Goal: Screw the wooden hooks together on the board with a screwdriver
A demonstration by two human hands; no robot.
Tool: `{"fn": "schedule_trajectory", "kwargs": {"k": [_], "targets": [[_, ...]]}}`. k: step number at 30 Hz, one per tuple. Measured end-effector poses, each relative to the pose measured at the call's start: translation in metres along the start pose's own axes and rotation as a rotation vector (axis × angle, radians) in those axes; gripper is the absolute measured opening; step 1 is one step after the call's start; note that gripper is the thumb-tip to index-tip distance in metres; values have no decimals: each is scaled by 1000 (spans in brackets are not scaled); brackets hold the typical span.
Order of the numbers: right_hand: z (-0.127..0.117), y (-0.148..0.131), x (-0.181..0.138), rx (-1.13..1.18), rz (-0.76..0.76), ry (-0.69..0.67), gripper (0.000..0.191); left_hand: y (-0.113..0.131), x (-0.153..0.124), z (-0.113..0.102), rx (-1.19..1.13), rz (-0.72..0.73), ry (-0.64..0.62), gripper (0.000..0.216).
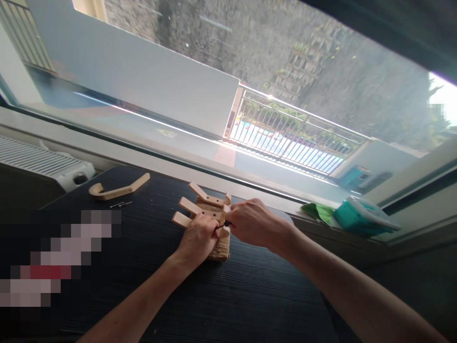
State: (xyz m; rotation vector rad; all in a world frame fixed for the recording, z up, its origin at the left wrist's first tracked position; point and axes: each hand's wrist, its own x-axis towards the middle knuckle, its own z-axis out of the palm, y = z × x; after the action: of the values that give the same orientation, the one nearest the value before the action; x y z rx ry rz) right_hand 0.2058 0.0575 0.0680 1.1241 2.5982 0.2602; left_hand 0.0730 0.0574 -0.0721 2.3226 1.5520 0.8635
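Near the middle of the dark table, several bent wooden hooks [194,206] with dark screw holes lie side by side across a brown ridged block [223,248]. My left hand [200,234] is closed over the nearest hook [181,219], its fingertips pressing down on it. From the right, my right hand [252,221] is closed around a slim dark tool [224,225], like a screwdriver, whose tip points at my left fingertips. My fingers hide the tip and part of the hook. A loose wooden hook [121,192] rests at the table's far left.
Small metal screws [121,205] lie beside the loose hook. The dark table [250,295] meets a window sill at the back. A white radiator [43,162] stands at left; a green cloth [317,212] and a teal container [360,216] sit on the right. A blurred patch covers the lower left.
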Motion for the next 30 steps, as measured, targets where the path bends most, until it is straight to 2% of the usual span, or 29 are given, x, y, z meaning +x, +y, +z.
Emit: {"fn": "schedule_trajectory", "kwargs": {"k": [16, 23, 30], "targets": [[3, -2, -2, 22, -23, 0, 21, 2, 1, -2, -12, -6, -10, 10], [-7, 3, 3, 81, -60, -29, 19, 0, 2, -1, -17, -6, -7, 14], [-11, -3, 9, 30, -29, -39, 19, 1, 2, -2, -36, -11, -30, 14]]}}
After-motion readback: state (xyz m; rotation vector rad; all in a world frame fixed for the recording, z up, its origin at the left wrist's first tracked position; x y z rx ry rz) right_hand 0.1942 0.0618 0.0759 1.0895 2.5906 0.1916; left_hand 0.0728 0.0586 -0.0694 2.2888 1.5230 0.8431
